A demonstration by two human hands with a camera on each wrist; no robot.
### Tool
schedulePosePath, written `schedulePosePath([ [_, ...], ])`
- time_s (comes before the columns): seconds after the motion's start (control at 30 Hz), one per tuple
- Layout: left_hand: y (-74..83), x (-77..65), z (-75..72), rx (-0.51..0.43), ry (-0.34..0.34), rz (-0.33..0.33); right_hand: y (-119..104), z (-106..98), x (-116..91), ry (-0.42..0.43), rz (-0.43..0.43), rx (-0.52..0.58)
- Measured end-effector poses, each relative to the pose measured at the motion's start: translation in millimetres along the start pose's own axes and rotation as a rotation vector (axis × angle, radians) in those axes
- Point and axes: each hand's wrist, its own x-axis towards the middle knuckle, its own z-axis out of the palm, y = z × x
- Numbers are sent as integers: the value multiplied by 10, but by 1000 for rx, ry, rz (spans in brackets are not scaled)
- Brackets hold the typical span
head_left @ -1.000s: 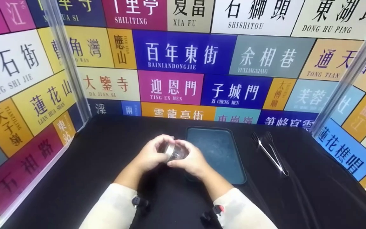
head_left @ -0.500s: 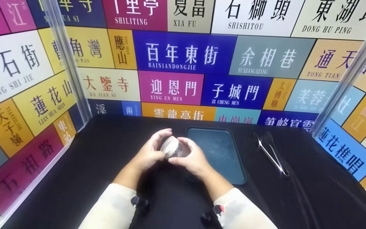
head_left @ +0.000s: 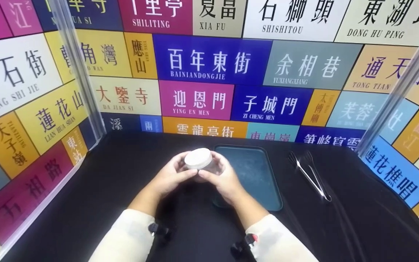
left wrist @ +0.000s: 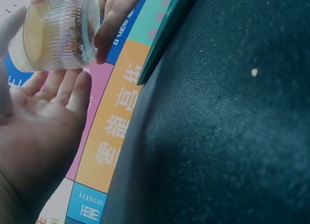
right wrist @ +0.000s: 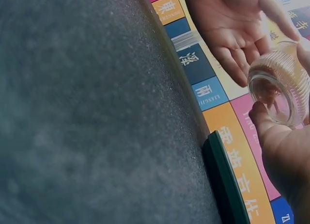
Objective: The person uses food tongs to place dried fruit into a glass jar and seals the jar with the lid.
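Observation:
A clear ribbed glass jar (left wrist: 65,27) with a pale, cream-white lid (head_left: 198,158) is held up over the black cloth. In the head view the lid faces up and toward me, tilted. Round the left side curls my left hand (head_left: 171,176), its thumb lying just below the lid. My right hand (head_left: 224,182) grips the opposite side, thumb close to the left one. The right wrist view shows the jar's round glass base (right wrist: 272,99). Whether anything is inside the jar, I cannot tell.
A dark teal tray (head_left: 246,174) lies on the black tablecloth (head_left: 129,160), partly behind the right hand and forearm. Metal tongs (head_left: 313,180) lie to its right, their jaws spread apart. Panels with coloured signs (head_left: 209,62) stand around the back and sides.
The jar has turned in the hands: its lid faced left and now faces up toward me. Both hands have shifted their fingers round it; tray and tongs have not moved.

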Motion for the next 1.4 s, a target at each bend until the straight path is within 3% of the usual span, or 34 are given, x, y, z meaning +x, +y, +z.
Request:
schedulePosePath([
  [0.5, -65, 23, -49, 204, 48, -32, 64, -136, 34, 19, -34, -322],
  [0.97, -124, 25, 23, 306, 82, -123, 113, -177, 29, 15, 80, -376],
  [1.4, -156, 25, 83, 334, 109, -157, 142, -177, 38, 32, 97, -408],
])
